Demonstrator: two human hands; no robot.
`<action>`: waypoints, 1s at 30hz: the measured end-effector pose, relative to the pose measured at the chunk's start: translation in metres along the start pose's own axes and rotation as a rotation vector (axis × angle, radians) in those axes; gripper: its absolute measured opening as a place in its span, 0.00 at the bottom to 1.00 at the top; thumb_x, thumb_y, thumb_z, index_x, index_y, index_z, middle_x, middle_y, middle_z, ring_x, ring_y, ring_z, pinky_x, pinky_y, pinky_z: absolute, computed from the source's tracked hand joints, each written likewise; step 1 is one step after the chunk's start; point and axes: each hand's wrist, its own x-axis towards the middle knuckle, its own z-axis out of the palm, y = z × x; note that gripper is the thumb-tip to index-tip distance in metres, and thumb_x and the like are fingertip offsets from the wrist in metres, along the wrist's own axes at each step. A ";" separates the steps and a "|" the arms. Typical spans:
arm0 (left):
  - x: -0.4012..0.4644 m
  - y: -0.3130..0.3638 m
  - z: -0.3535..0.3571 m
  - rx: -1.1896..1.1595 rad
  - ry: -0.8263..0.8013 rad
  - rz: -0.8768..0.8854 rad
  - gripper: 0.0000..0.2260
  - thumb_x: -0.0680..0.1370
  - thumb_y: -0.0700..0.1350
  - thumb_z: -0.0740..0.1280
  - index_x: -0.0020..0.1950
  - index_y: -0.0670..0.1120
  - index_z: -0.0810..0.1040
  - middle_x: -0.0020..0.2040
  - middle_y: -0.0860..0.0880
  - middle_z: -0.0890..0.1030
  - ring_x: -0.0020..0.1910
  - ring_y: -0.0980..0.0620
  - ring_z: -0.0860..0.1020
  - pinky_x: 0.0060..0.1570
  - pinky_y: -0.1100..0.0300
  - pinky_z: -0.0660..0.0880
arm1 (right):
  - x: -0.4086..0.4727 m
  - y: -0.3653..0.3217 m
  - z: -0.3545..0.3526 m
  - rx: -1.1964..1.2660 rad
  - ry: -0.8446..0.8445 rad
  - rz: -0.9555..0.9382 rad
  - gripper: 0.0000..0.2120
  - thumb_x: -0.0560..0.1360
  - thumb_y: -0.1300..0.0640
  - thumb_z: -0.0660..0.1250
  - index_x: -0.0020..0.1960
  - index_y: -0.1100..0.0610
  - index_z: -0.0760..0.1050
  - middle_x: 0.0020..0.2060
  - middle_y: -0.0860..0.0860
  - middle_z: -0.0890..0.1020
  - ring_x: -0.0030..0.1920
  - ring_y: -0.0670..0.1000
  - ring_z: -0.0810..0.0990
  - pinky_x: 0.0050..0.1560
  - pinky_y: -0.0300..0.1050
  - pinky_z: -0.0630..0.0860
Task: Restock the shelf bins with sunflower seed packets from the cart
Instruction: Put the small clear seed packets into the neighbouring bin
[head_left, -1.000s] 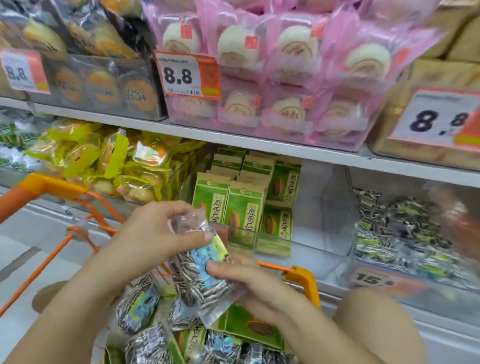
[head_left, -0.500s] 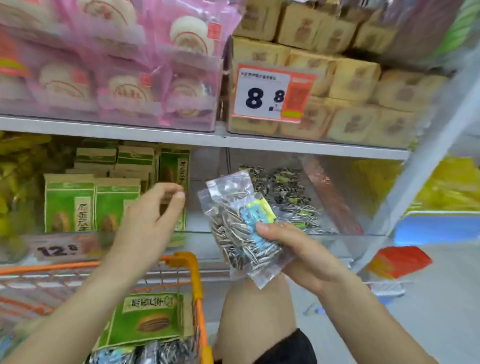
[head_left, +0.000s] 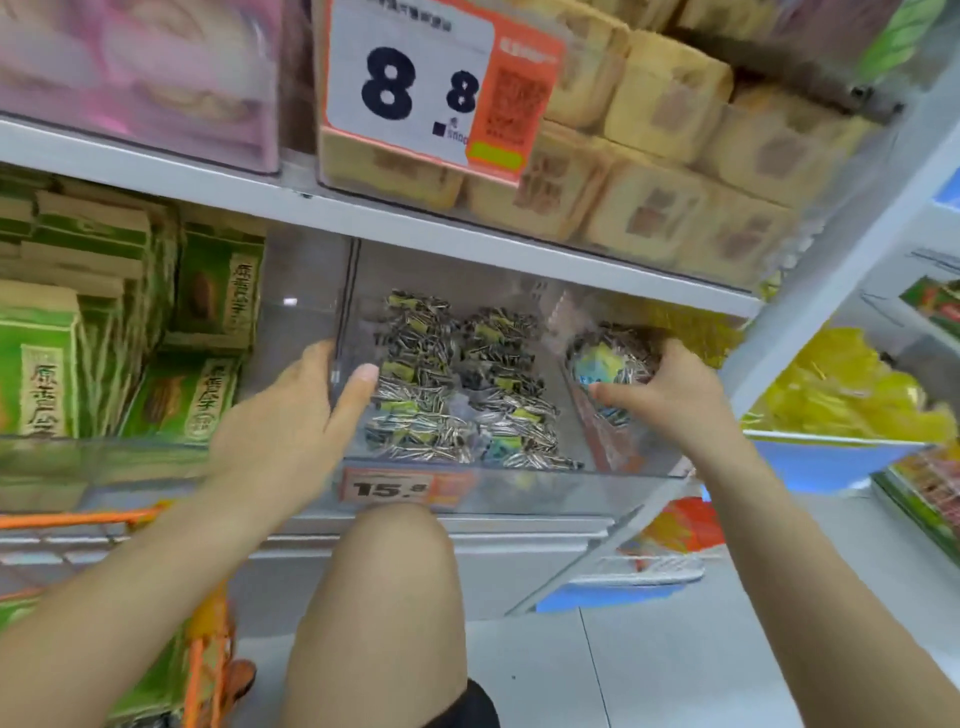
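our right hand (head_left: 670, 395) grips a sunflower seed packet (head_left: 613, 366) inside the clear shelf bin (head_left: 519, 488); our left hand (head_left: 291, 415) lies spread on its left wall.

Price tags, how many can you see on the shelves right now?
2. A big 8.8 tag hangs on the upper shelf's bin of tan packets. A smaller 15.8 tag sits on the front of the seed bin, below. Others may lie out of view.
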 end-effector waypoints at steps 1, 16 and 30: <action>0.001 0.001 0.000 0.005 0.001 -0.001 0.32 0.74 0.66 0.42 0.69 0.48 0.64 0.60 0.42 0.77 0.51 0.37 0.78 0.38 0.52 0.66 | 0.007 -0.002 0.005 -0.134 0.033 -0.029 0.32 0.64 0.42 0.76 0.59 0.61 0.72 0.51 0.58 0.80 0.52 0.60 0.78 0.48 0.51 0.75; -0.001 -0.002 0.005 0.000 0.104 0.088 0.32 0.75 0.65 0.43 0.71 0.48 0.63 0.60 0.42 0.77 0.50 0.36 0.78 0.38 0.53 0.62 | 0.089 -0.025 0.061 -0.586 0.012 -0.131 0.34 0.71 0.46 0.71 0.70 0.59 0.63 0.65 0.60 0.72 0.66 0.62 0.70 0.64 0.53 0.67; -0.003 -0.005 0.006 -0.064 0.187 0.151 0.29 0.77 0.64 0.45 0.69 0.48 0.66 0.54 0.42 0.80 0.44 0.36 0.79 0.33 0.55 0.60 | 0.110 -0.014 0.074 -0.540 -0.246 -0.108 0.50 0.69 0.64 0.72 0.78 0.50 0.42 0.70 0.63 0.63 0.66 0.65 0.68 0.59 0.56 0.74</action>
